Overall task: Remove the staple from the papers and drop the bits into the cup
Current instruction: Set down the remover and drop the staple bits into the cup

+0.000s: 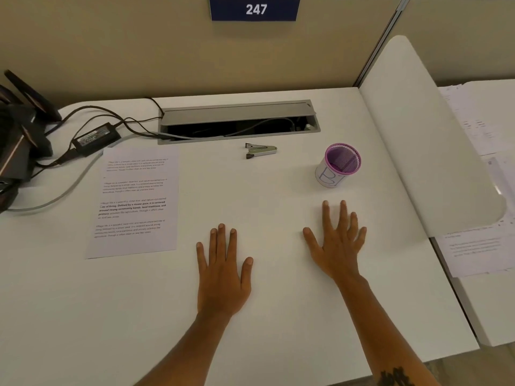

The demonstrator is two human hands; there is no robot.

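White desk (278, 316) under both palms: my left hand (223, 277) and right hand (338, 246) lie flat, fingers spread, holding nothing. Papers (136, 201) sit left of my left hand, remover (260, 150) ahead, cup (338, 165) beyond my right. I'd pin the papers first; the staple I can't make out.

A wide white bench (278, 316) with a smooth matte top fills the view, evenly lit with soft shadows. Behind it stands a beige fabric partition wall (111, 45) carrying a dark blue plate (255, 8) with the white number 247. A grey metal cable hatch (238, 121) is set into the far part of the bench, its lid raised. A curved white divider panel (423, 135) borders the right side, beside a neighbouring white desk (490, 307).
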